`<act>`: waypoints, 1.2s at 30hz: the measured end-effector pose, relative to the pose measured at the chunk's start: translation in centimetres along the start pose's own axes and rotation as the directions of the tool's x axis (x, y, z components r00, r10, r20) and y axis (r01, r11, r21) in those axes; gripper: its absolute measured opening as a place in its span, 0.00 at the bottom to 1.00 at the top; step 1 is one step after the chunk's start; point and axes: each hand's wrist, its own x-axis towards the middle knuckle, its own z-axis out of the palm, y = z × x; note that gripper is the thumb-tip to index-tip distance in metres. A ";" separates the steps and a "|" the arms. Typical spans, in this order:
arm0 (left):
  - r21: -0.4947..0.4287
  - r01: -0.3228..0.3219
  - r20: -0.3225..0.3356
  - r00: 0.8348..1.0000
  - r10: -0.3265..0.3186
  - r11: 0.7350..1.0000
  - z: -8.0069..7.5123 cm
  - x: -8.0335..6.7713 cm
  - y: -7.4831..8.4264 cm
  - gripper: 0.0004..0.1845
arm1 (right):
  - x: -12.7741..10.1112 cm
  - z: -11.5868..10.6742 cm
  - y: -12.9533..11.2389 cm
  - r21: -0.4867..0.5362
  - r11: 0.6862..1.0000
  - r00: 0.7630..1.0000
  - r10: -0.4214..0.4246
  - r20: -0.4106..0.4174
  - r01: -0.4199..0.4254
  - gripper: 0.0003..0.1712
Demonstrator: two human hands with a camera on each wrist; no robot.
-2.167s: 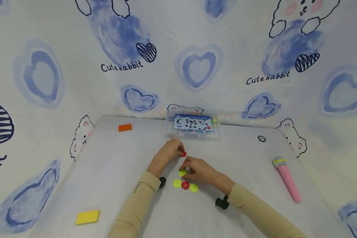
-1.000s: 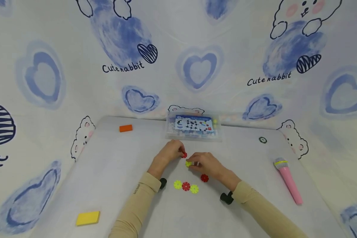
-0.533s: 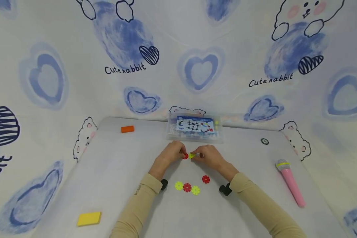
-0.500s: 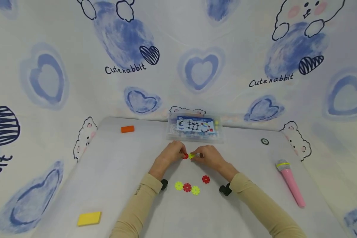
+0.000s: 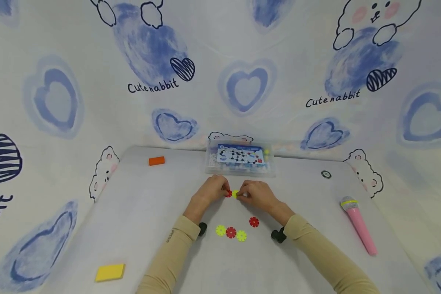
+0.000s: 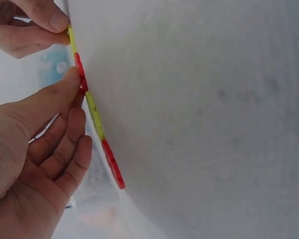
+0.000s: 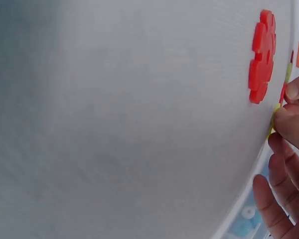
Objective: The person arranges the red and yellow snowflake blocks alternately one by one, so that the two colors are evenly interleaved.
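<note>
While our left hand (image 5: 210,191) pinches a red snowflake disc (image 5: 228,194) and our right hand (image 5: 256,195) pinches a yellow snowflake disc (image 5: 235,194), the two discs meet edge to edge just in front of the clear plastic box (image 5: 239,159), with a loose red disc (image 5: 254,222) nearer us.

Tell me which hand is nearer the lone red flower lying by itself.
Right. The right hand sits just above the lone red flower; the left hand is further off, up and to its left.

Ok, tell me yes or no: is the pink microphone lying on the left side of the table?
No, the pink microphone lies near the table's right edge, beyond the right hand.
</note>
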 end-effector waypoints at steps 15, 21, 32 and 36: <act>0.179 -0.114 0.064 0.993 0.104 0.977 0.1 1.6 2.0 0.03 | -0.7 -0.4 0.6 0.025 1.000 1.000 -0.015 -0.009 0.015 0.05; 0.201 -0.125 0.085 0.990 0.110 0.971 0.6 1.8 2.5 0.06 | -1.0 -0.3 0.8 0.051 0.998 0.999 -0.031 0.010 0.030 0.05; 0.196 -0.117 0.092 0.991 0.100 0.974 0.9 1.7 2.7 0.05 | -2.7 -1.5 0.1 0.125 0.991 0.999 -0.037 -0.011 0.038 0.11; 0.198 -0.117 0.087 0.991 0.102 0.973 0.9 1.7 2.8 0.04 | -3.8 -2.2 -0.7 0.122 0.991 0.999 -0.053 0.006 0.052 0.13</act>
